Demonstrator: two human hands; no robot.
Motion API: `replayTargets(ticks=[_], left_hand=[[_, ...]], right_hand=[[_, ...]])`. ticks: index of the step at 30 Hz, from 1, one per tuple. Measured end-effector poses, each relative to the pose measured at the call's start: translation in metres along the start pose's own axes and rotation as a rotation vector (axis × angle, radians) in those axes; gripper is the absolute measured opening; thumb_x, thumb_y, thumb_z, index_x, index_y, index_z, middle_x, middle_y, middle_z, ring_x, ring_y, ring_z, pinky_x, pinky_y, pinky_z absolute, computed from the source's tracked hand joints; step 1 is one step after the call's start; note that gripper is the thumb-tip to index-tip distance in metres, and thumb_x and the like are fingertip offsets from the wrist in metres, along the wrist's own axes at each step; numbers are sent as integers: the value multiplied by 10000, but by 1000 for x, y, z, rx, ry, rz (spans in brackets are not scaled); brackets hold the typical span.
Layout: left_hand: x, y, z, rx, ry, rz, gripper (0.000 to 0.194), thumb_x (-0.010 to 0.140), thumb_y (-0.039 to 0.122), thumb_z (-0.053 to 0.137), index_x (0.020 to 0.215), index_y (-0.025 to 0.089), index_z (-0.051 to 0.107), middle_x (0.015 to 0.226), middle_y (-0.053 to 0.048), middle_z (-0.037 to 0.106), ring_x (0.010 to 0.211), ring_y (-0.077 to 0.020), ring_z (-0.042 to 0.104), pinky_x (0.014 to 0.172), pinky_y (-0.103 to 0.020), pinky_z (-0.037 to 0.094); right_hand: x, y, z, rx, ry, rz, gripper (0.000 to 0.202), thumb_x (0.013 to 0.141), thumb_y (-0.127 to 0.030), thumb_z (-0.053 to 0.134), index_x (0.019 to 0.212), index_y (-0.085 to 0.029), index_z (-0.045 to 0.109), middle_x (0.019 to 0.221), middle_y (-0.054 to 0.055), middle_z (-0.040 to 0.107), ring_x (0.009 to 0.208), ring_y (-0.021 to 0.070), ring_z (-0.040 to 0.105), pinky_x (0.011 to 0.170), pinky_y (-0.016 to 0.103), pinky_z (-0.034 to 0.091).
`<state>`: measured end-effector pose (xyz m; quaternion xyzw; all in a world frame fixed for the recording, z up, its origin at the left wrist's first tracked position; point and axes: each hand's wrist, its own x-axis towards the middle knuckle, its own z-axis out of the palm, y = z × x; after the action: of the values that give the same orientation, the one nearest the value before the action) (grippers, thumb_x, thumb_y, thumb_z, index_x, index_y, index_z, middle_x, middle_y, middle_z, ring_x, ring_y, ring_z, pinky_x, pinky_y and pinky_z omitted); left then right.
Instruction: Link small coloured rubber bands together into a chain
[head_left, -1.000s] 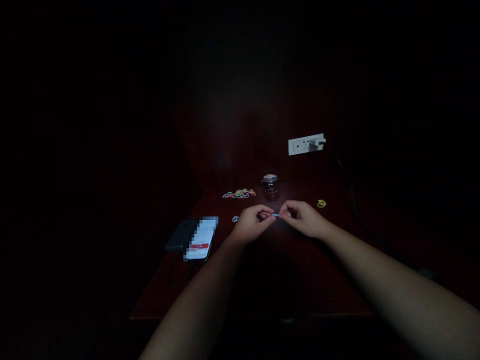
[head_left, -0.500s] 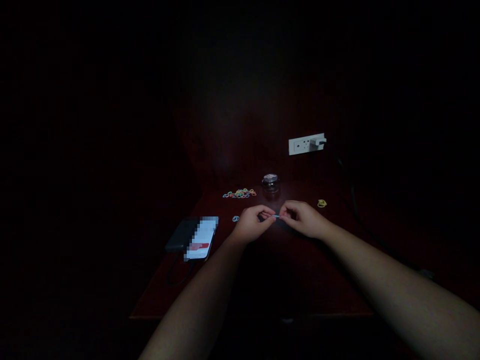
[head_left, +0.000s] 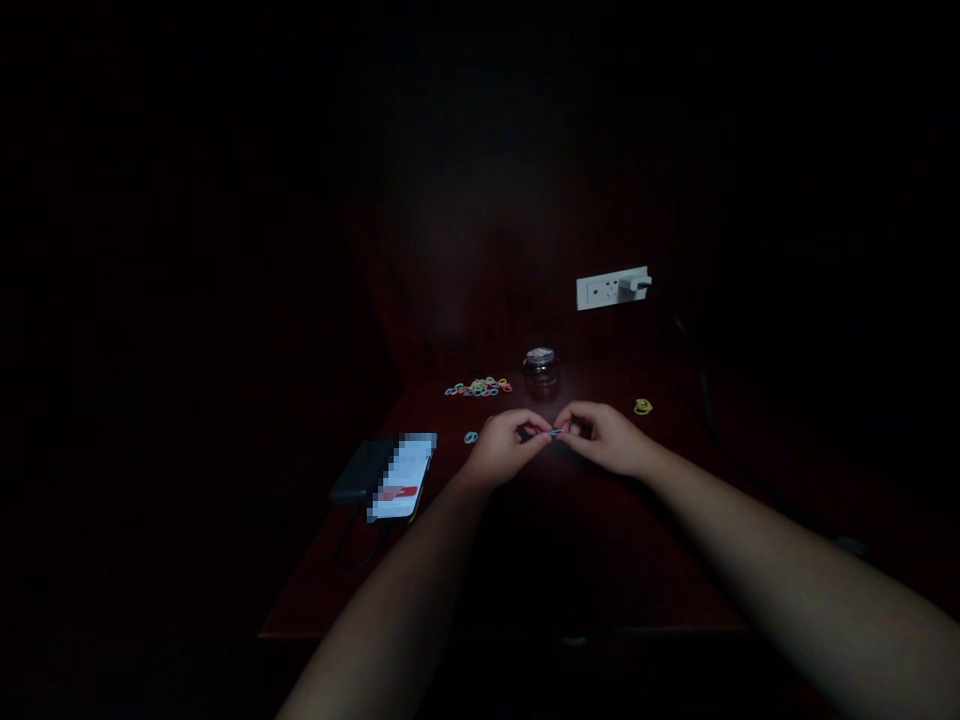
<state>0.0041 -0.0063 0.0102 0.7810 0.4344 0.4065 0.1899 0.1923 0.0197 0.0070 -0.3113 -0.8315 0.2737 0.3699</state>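
Between my fingertips is a small light-blue elastic band (head_left: 556, 432). My left hand (head_left: 511, 442) pinches one end of it, and my right hand (head_left: 601, 437) pinches the other. Both hands are just above the dark red table (head_left: 555, 560). Beside my left hand lie a few more light-blue bands (head_left: 471, 438). A pile of multicoloured bands (head_left: 480, 388) sits further back to the left. Yellow bands (head_left: 643, 407) lie to the right, beyond my right wrist. Behind my hands stands a small clear jar (head_left: 541, 367) with a lid.
On the left, a lit phone (head_left: 409, 475) lies against a dark flat box (head_left: 362, 472), with a cable near them. A white wall socket (head_left: 611, 288) holds a plug, whose dark cord (head_left: 705, 390) runs down the right side. The surroundings are very dark.
The band between my fingertips now shows as a slightly opened loop instead of a thin strand. My fingers have shifted only slightly; the other things stay put.
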Motion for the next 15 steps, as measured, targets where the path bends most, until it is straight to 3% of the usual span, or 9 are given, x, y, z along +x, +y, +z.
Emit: replayTargets(ticks=[15], left_hand=[[-1, 1, 2, -37, 27, -35, 173, 741, 274, 624, 852, 144, 650, 785, -29, 655, 697, -107, 565, 578, -196, 395]], right_hand=[[1, -2, -1, 34, 19, -17, 139, 747, -260, 579, 779, -129, 614, 658, 14, 537, 576, 104, 464, 520, 224, 378]])
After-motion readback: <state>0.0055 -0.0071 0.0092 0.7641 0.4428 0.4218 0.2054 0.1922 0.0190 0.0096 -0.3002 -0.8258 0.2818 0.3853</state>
